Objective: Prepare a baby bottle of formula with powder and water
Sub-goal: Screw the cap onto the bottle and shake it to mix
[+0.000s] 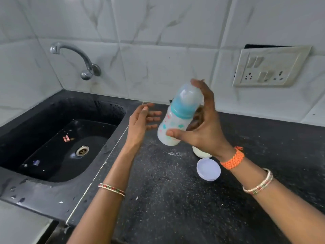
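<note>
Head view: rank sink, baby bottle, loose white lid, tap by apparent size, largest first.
1. sink
2. baby bottle, held in the right hand
3. tap, though it sits farther back, so its rank against the bottle is unsure
4. white lid

Both forearms are bare, with no sleeves in view. The left wrist wears one thin bangle [111, 189] with red, green and pale gold beads. The right wrist wears an orange braided thread band [233, 158] with a small frayed knot, and lower on this forearm two thin bangles [258, 183], pale gold with red and green parts.
</note>
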A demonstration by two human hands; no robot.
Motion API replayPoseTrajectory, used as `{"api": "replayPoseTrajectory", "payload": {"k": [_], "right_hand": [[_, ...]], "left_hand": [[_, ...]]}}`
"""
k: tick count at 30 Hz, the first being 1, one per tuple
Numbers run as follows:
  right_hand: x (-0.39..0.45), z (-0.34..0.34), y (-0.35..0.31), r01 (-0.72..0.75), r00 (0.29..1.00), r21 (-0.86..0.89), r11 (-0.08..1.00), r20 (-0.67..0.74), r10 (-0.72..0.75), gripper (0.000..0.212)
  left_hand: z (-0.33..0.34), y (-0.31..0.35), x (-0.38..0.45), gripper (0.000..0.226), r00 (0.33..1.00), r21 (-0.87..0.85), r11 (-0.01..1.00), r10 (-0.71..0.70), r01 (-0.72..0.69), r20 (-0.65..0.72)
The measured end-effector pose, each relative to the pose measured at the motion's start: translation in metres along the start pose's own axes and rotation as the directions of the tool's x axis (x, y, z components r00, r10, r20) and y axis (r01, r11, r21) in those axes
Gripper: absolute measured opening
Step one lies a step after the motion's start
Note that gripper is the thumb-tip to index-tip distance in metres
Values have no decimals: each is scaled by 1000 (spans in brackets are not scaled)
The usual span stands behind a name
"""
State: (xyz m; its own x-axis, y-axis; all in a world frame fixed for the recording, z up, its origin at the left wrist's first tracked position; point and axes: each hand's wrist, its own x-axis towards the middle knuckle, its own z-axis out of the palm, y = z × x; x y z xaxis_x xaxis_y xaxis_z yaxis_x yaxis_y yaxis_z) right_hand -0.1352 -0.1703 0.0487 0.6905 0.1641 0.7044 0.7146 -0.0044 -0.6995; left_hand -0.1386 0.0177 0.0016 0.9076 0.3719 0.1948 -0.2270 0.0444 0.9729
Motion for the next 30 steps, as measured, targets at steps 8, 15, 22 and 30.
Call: {"api": "replayPoseTrajectory", "payload": {"k": [8,15,22,30], "right_hand": [[9,-4,8,-118,993,14,993,-4,118,105],[14,6,20,-246,969,65,967,43,244,109],[36,-19,51,-455,881,260,852,-9,473,85],[19,-16,72,-467,855,366,805,-44,517,89]], "left_hand": [[1,-7,0,23,994,-2,995,-102,102,32],[16,-6,2,26,980,54,983,-181,177,88],[17,-9,2,35,945,72,961,-277,268,174],[24,-21,0,33,924,74,936,-352,345,146]]}}
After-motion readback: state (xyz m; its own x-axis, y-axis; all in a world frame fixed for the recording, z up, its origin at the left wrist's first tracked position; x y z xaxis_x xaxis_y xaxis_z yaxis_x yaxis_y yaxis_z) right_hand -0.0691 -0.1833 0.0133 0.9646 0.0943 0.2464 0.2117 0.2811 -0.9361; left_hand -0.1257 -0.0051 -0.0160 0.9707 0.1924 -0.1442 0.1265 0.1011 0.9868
